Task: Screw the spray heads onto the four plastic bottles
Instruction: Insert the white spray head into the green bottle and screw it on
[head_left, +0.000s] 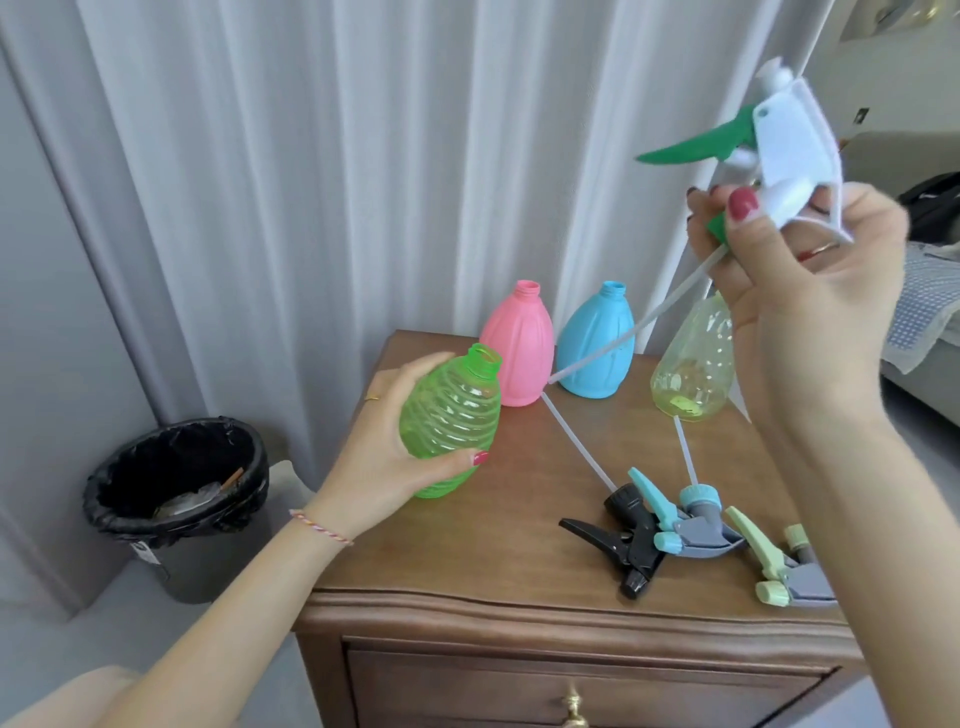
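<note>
My left hand (379, 447) grips a ribbed green bottle (449, 415) with an open neck, held tilted above the left edge of the wooden nightstand (498, 525). My right hand (810, 280) holds a white spray head with a green trigger (774, 140) raised high at the right, its thin dip tube (639, 327) slanting down-left. A pink bottle (517, 345), a blue bottle (597, 340) and a clear yellow bottle (693, 369) stand uncapped at the back. A black spray head (628, 540), a blue-grey spray head (685, 519) and a pale green spray head (779, 566) lie at the front right.
A dark bin lined with a black bag (176, 488) stands on the floor left of the nightstand. Pale curtains (311, 156) hang behind. A drawer with a brass knob (574, 712) faces me. A checked cloth (930, 301) lies at the far right.
</note>
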